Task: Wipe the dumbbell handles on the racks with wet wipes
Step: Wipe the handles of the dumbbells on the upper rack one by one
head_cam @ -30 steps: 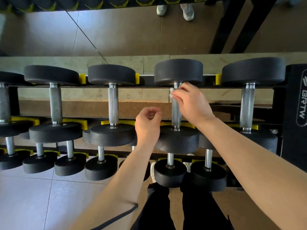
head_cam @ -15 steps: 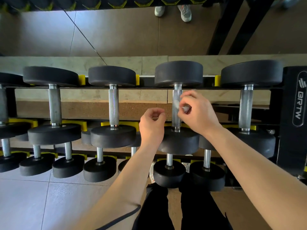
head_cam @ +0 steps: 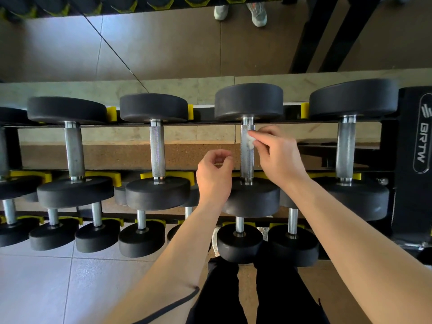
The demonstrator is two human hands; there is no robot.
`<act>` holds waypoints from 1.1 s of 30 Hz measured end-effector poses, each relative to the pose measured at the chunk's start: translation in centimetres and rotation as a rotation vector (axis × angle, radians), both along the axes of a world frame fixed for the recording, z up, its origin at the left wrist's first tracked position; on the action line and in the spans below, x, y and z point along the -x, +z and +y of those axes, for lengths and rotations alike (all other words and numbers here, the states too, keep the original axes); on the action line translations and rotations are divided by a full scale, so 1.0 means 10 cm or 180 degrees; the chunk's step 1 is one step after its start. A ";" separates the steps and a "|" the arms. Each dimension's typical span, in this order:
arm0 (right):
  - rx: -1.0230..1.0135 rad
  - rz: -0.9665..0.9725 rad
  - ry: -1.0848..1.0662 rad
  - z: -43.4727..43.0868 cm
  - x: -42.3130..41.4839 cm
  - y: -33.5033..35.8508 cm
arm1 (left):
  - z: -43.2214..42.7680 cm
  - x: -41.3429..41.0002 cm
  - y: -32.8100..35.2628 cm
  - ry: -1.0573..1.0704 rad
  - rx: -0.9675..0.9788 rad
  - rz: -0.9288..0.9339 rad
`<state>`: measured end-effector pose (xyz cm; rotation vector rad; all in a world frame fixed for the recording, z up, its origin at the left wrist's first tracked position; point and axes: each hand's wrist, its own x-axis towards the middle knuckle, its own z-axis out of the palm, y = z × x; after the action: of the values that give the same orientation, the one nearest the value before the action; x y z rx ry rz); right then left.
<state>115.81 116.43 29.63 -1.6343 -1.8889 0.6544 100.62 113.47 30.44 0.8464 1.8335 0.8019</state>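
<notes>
A knurled steel dumbbell handle (head_cam: 247,160) was seen right of the frame's centre, set between 2 round black heads and lying front to back on the upper tier of the rack (head_cam: 411,188). Its metal looked dull silver, with brighter collars at both ends. A small, crumpled white wet wipe (head_cam: 249,141) was pressed against the upper part of that handle.

The right hand (head_cam: 278,155) was reached in from the lower right, its arm bare, and the wipe was pinched between thumb and fingertips against the bar. The left hand (head_cam: 214,181) was held up just left of the same handle without touching it; its fingers were curled in toward the thumb, and nothing could be seen in them.

On the upper tier 4 large dumbbells were carried side by side in yellow cradles (head_cam: 111,114), with a 5th cut off at the left edge. A row of smaller dumbbells (head_cam: 140,239) was kept on the lower tier, along the bottom half of the frame. White lettering was shown on the rack's black end panel at the right edge. Grey floor tiles (head_cam: 35,288) were visible at lower left, and black trousers at bottom centre.
</notes>
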 end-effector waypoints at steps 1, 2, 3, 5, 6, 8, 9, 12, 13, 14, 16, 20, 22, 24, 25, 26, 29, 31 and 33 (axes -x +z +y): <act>0.0031 -0.0041 0.0051 0.01 -0.02 0.01 | 0.00 0.00 0.00 0.0026 0.0004 -0.0005; 0.0047 -0.0071 0.0071 0.04 -0.03 0.03 | 0.00 0.00 0.00 0.0059 0.0010 -0.0007; 0.0038 -0.0094 0.0068 0.08 -0.04 0.03 | 0.00 0.00 0.00 0.0101 0.0010 -0.0008; -0.0048 -0.0167 0.0078 0.16 -0.04 0.03 | 0.01 -0.01 0.00 0.0169 -0.0006 0.0002; -0.0112 -0.0207 0.0101 0.18 -0.04 0.02 | 0.01 -0.02 0.00 0.0179 -0.0012 0.0006; -0.0206 -0.0218 0.0163 0.17 -0.05 -0.01 | 0.02 -0.03 0.02 0.0178 -0.0017 0.0013; -0.0221 -0.0197 0.0181 0.13 -0.05 -0.03 | 0.02 -0.03 0.02 0.0180 -0.0018 0.0013; -0.0175 -0.0110 0.0151 0.04 -0.07 -0.08 | 0.03 -0.03 0.02 0.0184 -0.0017 0.0026; -0.0126 -0.0073 0.0156 0.01 -0.08 -0.09 | 0.03 -0.03 0.02 0.0179 -0.0024 0.0030; -0.0070 -0.0041 0.0181 -0.03 -0.09 -0.10 | 0.03 -0.03 0.02 0.0167 -0.0035 0.0035; 0.0092 0.0020 0.0218 -0.12 -0.10 -0.10 | 0.02 -0.04 0.01 0.0137 -0.0049 0.0054; 0.0954 0.0124 0.0284 -0.26 -0.13 -0.03 | 0.02 -0.08 0.00 0.0091 -0.0049 0.0166; 0.1331 0.0034 0.0430 -0.27 -0.16 -0.03 | 0.02 -0.10 0.01 0.0076 -0.0038 0.0168; 0.1279 0.0010 0.0529 -0.23 -0.18 -0.03 | 0.03 -0.11 0.00 0.0065 -0.0033 0.0163; 0.1077 0.0029 0.0505 -0.19 -0.18 -0.03 | 0.03 -0.12 0.00 0.0067 -0.0028 0.0155; 0.0818 0.0083 0.0400 -0.12 -0.17 -0.03 | 0.04 -0.11 0.00 0.0073 -0.0020 0.0137; 0.0305 0.0319 -0.0130 0.12 -0.12 -0.01 | 0.06 -0.09 0.00 0.0064 -0.0024 0.0117; 0.0258 0.0384 -0.0292 0.18 -0.07 -0.04 | 0.07 -0.07 0.01 0.0032 -0.0050 0.0138; 0.0410 0.0359 -0.0252 0.08 -0.02 -0.05 | 0.07 -0.05 0.03 0.0028 -0.0064 0.0138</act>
<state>115.97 117.23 29.17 -1.7047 -1.7242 0.8320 101.16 114.21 30.71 0.8753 1.8710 0.8143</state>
